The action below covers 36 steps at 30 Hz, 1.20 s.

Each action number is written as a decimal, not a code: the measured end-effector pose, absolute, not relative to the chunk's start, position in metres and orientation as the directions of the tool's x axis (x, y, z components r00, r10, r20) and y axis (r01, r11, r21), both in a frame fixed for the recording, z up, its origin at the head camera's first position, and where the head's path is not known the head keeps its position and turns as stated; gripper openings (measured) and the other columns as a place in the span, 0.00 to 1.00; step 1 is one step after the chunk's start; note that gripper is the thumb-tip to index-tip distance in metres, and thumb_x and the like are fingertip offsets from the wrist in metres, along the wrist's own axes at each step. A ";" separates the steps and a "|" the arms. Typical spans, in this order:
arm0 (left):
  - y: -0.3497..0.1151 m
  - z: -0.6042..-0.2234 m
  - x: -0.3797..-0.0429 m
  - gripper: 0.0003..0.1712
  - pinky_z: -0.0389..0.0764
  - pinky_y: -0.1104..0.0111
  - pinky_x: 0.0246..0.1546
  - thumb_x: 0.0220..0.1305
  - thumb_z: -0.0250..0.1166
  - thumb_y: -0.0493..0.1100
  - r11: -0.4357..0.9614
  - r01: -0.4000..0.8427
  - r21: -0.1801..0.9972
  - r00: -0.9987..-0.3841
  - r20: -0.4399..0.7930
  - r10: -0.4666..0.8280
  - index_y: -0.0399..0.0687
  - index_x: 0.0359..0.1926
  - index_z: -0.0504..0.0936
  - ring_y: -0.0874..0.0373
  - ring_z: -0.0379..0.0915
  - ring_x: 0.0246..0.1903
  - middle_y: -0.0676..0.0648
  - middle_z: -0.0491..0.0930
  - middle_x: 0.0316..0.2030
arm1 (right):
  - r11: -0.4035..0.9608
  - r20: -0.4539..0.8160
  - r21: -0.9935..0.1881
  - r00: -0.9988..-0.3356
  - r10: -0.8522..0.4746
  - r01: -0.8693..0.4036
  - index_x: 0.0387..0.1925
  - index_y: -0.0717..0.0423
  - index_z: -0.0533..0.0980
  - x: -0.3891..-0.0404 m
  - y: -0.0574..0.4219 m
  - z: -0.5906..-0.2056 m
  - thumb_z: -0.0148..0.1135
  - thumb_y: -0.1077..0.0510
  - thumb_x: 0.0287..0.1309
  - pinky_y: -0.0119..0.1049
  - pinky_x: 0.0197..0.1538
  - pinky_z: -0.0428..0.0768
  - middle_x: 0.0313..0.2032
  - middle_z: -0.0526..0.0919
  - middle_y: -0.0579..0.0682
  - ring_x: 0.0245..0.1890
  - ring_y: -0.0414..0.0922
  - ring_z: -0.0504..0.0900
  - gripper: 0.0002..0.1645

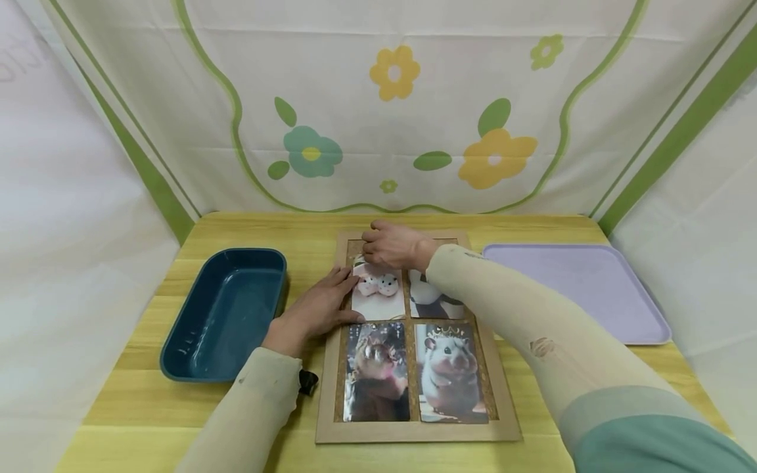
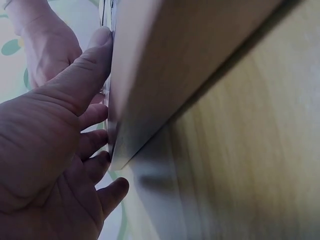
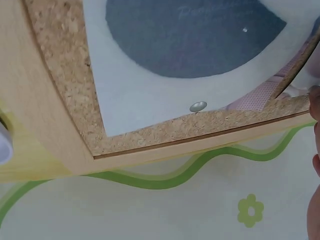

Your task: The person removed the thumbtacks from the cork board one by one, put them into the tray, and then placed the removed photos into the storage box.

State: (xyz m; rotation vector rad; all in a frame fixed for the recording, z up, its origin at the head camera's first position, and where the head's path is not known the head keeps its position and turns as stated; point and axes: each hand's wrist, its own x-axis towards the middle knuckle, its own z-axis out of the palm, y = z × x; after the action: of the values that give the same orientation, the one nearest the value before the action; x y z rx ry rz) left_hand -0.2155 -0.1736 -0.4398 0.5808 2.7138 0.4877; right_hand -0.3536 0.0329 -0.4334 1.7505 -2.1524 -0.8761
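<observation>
A wood-framed corkboard point(image 1: 414, 432) lies on the table with animal pictures in two rows. My left hand point(image 1: 322, 299) rests along its left side, fingers extended onto the edge of the upper left picture point(image 1: 378, 297), which shows pink shapes. In the left wrist view the thumb point(image 2: 82, 72) lies along the frame point(image 2: 145, 85). Fingers curled, my right hand point(image 1: 395, 246) is at that picture's top edge; I cannot tell whether it pinches something. A silver thumbtack point(image 3: 198, 106) sits at the edge of the upper right picture point(image 3: 195, 45). A hamster picture point(image 1: 451, 371) is below.
Left of the board stands a dark blue tray point(image 1: 223, 263) with raised walls. A flat lilac tray point(image 1: 556, 269) lies at the right, partly behind my right forearm. A white cloth point(image 1: 355, 118) with flowers hangs behind the table point(image 1: 142, 374).
</observation>
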 end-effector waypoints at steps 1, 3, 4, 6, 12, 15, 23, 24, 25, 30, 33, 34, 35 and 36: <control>-0.173 -0.440 -0.215 0.52 0.58 0.46 0.80 0.71 0.67 0.63 0.857 0.329 0.396 -0.865 -0.238 0.442 0.45 0.83 0.56 0.41 0.37 0.84 0.38 0.47 0.84 | 0.100 -0.192 0.583 -0.256 -0.947 -0.806 0.51 0.45 0.84 -0.353 0.033 -0.433 0.60 0.54 0.75 0.46 0.59 0.75 0.51 0.86 0.40 0.49 0.46 0.74 0.10; -0.173 -0.440 -0.215 0.51 0.58 0.46 0.80 0.71 0.67 0.62 0.854 0.323 0.407 -0.864 -0.241 0.441 0.45 0.83 0.56 0.41 0.37 0.84 0.38 0.46 0.84 | 0.087 -0.204 0.587 -0.251 -0.946 -0.805 0.52 0.45 0.84 -0.353 0.033 -0.432 0.59 0.54 0.76 0.46 0.60 0.75 0.52 0.86 0.40 0.50 0.46 0.74 0.10; -0.173 -0.440 -0.215 0.51 0.58 0.46 0.80 0.71 0.67 0.62 0.853 0.320 0.411 -0.864 -0.243 0.441 0.45 0.83 0.56 0.41 0.37 0.84 0.38 0.46 0.84 | 0.081 -0.209 0.589 -0.248 -0.946 -0.804 0.52 0.45 0.84 -0.353 0.032 -0.432 0.58 0.54 0.77 0.46 0.61 0.75 0.52 0.86 0.40 0.51 0.46 0.74 0.11; -0.173 -0.440 -0.215 0.51 0.58 0.46 0.80 0.71 0.67 0.61 0.853 0.313 0.419 -0.863 -0.249 0.439 0.45 0.83 0.56 0.42 0.36 0.84 0.39 0.46 0.84 | 0.071 -0.219 0.594 -0.246 -0.944 -0.801 0.53 0.44 0.83 -0.353 0.032 -0.432 0.57 0.53 0.78 0.47 0.64 0.74 0.53 0.86 0.40 0.53 0.46 0.75 0.12; -0.173 -0.440 -0.215 0.51 0.59 0.46 0.79 0.71 0.68 0.61 0.850 0.301 0.431 -0.864 -0.254 0.435 0.45 0.83 0.56 0.43 0.35 0.84 0.40 0.46 0.84 | 0.051 -0.246 0.611 -0.250 -0.936 -0.790 0.57 0.45 0.81 -0.354 0.032 -0.432 0.54 0.54 0.79 0.52 0.74 0.70 0.58 0.84 0.40 0.62 0.46 0.74 0.14; -0.173 -0.441 -0.215 0.51 0.59 0.45 0.79 0.71 0.68 0.61 0.849 0.300 0.435 -0.866 -0.249 0.434 0.46 0.83 0.57 0.43 0.35 0.84 0.40 0.46 0.85 | 0.048 -0.253 0.617 -0.255 -0.933 -0.786 0.59 0.45 0.80 -0.355 0.032 -0.431 0.54 0.55 0.79 0.53 0.76 0.68 0.59 0.83 0.41 0.64 0.46 0.73 0.14; -0.175 -0.443 -0.217 0.51 0.60 0.44 0.78 0.71 0.68 0.62 0.852 0.292 0.436 -0.870 -0.250 0.426 0.48 0.84 0.57 0.43 0.36 0.84 0.41 0.46 0.85 | 0.056 -0.251 0.603 -0.257 -0.933 -0.795 0.58 0.46 0.80 -0.358 0.031 -0.432 0.51 0.54 0.81 0.53 0.75 0.69 0.58 0.83 0.42 0.64 0.47 0.74 0.14; -0.175 -0.442 -0.217 0.51 0.60 0.45 0.78 0.71 0.68 0.62 0.852 0.289 0.435 -0.870 -0.252 0.424 0.48 0.84 0.57 0.43 0.36 0.84 0.41 0.46 0.85 | 0.056 -0.252 0.603 -0.256 -0.933 -0.796 0.58 0.46 0.80 -0.358 0.030 -0.432 0.51 0.54 0.81 0.53 0.75 0.69 0.58 0.84 0.42 0.63 0.47 0.74 0.14; -0.175 -0.442 -0.217 0.51 0.60 0.45 0.78 0.70 0.69 0.61 0.853 0.286 0.437 -0.870 -0.255 0.422 0.48 0.83 0.57 0.43 0.36 0.84 0.41 0.46 0.85 | 0.055 -0.250 0.604 -0.254 -0.934 -0.795 0.57 0.46 0.80 -0.358 0.030 -0.432 0.51 0.54 0.81 0.53 0.75 0.69 0.58 0.84 0.42 0.63 0.47 0.74 0.14; -0.174 -0.442 -0.218 0.51 0.60 0.45 0.79 0.70 0.69 0.62 0.855 0.279 0.437 -0.869 -0.264 0.418 0.48 0.83 0.57 0.44 0.35 0.84 0.42 0.45 0.85 | 0.045 -0.251 0.614 -0.249 -0.935 -0.788 0.57 0.47 0.80 -0.358 0.030 -0.433 0.50 0.54 0.82 0.53 0.75 0.69 0.58 0.84 0.42 0.62 0.47 0.74 0.14; -0.174 -0.443 -0.219 0.52 0.60 0.45 0.79 0.69 0.69 0.62 0.857 0.278 0.433 -0.869 -0.267 0.417 0.49 0.84 0.57 0.44 0.35 0.84 0.42 0.45 0.85 | 0.041 -0.257 0.621 -0.252 -0.933 -0.783 0.58 0.47 0.79 -0.358 0.030 -0.432 0.50 0.55 0.82 0.53 0.76 0.68 0.59 0.83 0.42 0.63 0.47 0.74 0.14; -0.173 -0.442 -0.219 0.52 0.60 0.45 0.79 0.69 0.69 0.63 0.857 0.279 0.433 -0.868 -0.268 0.418 0.49 0.84 0.57 0.44 0.35 0.84 0.42 0.45 0.85 | 0.040 -0.259 0.622 -0.254 -0.932 -0.782 0.59 0.47 0.79 -0.358 0.031 -0.432 0.50 0.55 0.82 0.53 0.76 0.68 0.60 0.83 0.42 0.64 0.47 0.74 0.14; -0.173 -0.443 -0.220 0.52 0.60 0.45 0.79 0.69 0.69 0.63 0.857 0.281 0.431 -0.868 -0.267 0.418 0.49 0.84 0.57 0.44 0.36 0.84 0.42 0.46 0.85 | 0.040 -0.262 0.623 -0.257 -0.930 -0.781 0.60 0.48 0.78 -0.358 0.031 -0.431 0.50 0.56 0.82 0.53 0.76 0.68 0.60 0.82 0.43 0.65 0.47 0.74 0.15; -0.173 -0.443 -0.220 0.52 0.60 0.45 0.79 0.69 0.69 0.63 0.858 0.282 0.429 -0.868 -0.266 0.419 0.49 0.84 0.57 0.44 0.36 0.84 0.42 0.46 0.85 | 0.040 -0.264 0.624 -0.259 -0.929 -0.780 0.61 0.48 0.78 -0.358 0.031 -0.431 0.50 0.56 0.82 0.53 0.77 0.67 0.61 0.82 0.43 0.65 0.47 0.74 0.15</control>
State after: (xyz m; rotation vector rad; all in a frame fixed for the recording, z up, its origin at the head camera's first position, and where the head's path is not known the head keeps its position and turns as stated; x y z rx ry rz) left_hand -0.2199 -0.1732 -0.4426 0.5231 2.6800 0.5421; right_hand -0.3580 0.0314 -0.4310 1.7635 -2.0997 -1.0236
